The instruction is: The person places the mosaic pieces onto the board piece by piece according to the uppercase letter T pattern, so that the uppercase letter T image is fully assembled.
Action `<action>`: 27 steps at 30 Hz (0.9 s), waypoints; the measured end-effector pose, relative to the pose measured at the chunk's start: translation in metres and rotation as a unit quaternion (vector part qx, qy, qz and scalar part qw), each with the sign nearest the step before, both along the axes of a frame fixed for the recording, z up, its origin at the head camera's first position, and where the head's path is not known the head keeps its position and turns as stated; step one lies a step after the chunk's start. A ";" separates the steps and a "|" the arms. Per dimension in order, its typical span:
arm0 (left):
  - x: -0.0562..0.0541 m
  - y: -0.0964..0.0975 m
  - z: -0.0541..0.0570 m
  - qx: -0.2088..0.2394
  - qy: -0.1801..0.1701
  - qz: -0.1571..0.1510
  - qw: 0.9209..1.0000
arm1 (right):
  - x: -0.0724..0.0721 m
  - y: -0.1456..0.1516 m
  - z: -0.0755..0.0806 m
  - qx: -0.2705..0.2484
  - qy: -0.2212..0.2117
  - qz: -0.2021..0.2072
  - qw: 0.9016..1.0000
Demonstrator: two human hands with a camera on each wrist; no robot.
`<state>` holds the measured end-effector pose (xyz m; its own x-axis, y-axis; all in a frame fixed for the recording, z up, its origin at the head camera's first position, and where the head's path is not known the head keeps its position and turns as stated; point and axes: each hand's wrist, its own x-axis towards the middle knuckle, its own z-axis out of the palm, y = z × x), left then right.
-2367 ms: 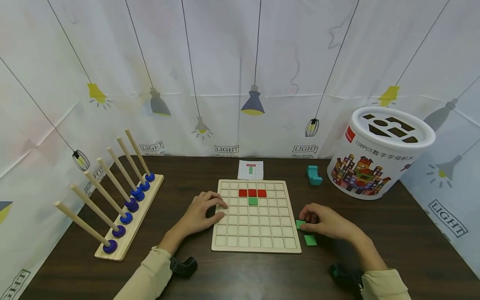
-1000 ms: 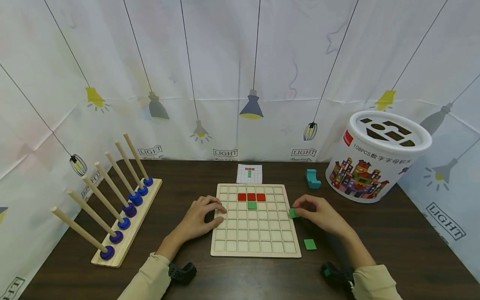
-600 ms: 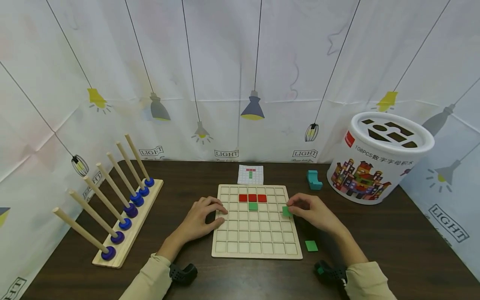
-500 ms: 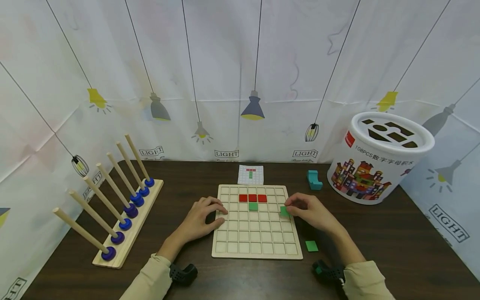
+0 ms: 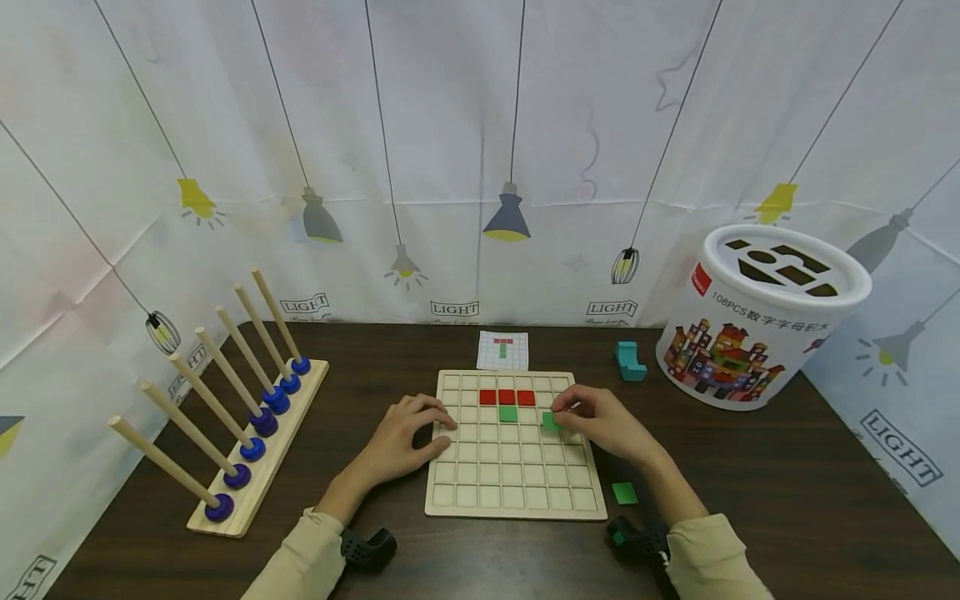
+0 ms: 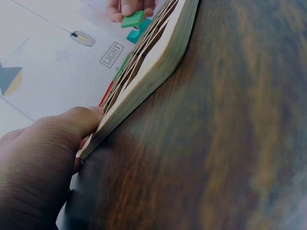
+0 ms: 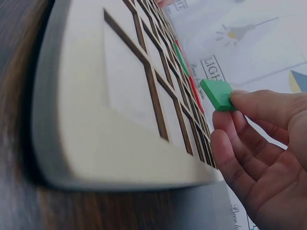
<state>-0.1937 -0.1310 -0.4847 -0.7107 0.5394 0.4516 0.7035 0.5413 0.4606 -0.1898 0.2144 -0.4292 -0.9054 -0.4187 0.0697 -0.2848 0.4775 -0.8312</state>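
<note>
In the head view the right hand (image 5: 611,425) pinches a green square tile (image 5: 551,422) between thumb and fingers, over the right part of the wooden grid board (image 5: 510,504). The right wrist view shows that tile (image 7: 218,94) tilted and clear of the board. On the board a row of red tiles (image 5: 506,397) has one green tile (image 5: 507,413) directly below its middle. The left hand (image 5: 401,440) rests at the board's left edge, its thumb (image 6: 86,120) touching the rim. Another green tile (image 5: 624,493) lies on the table, right of the board.
Behind the board lies a pattern card (image 5: 502,351) with a red and green T. A teal block (image 5: 630,361) and a large white tub (image 5: 757,325) stand at the back right. To the left is a peg rack (image 5: 258,467) with blue and purple rings on its pegs.
The right hand has picked the green tile up from the table beside the board and carried it leftward over the grid. The left hand stays at the board's left edge.
</note>
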 end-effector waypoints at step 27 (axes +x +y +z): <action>-0.001 0.000 0.000 -0.001 -0.004 0.004 1.000 | -0.003 -0.049 -0.003 0.016 -0.008 0.043 0.999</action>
